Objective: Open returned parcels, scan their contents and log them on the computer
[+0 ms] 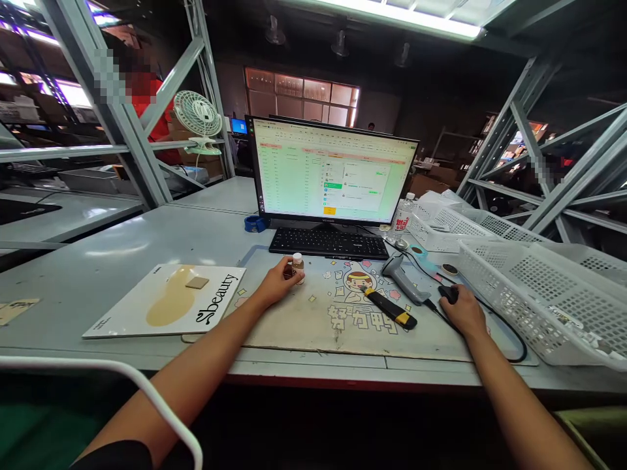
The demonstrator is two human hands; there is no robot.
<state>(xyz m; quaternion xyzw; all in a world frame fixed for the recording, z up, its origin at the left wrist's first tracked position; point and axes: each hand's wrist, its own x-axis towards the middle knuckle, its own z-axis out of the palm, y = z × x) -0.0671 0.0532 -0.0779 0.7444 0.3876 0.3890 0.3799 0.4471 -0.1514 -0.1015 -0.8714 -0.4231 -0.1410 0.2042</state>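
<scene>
1. Two grips are working at the surface [98, 274], and I'm taking the black keyboard [328, 243] as my reference. In view, my left grip [277, 282] is handling a small bottle [297, 267], and my right grip [463, 310] is resting on a black computer mouse [448, 294].
2. My left grip is curling almost closed, with its fingers wrapping the bottle's body and holding it.
3. My right grip is cupping over the mouse, only slightly open. It appears to have hold of the mouse, though the hand hides most of it.
4. The bottle is standing upright just in front of the keyboard, a little left of its middle. Its white cap is showing above the fingers, and it is sitting over a cartoon-printed desk mat [343, 333].
5. A grey barcode scanner [401, 279] and a black-and-yellow utility knife [390, 309] are lying in front of the keyboard, toward its right end, between the two grips.
6. White plastic mesh baskets [539, 294] are stacking up well right of the keyboard, and an "Sbeauty" board [164, 300] is lying to its front left.
</scene>
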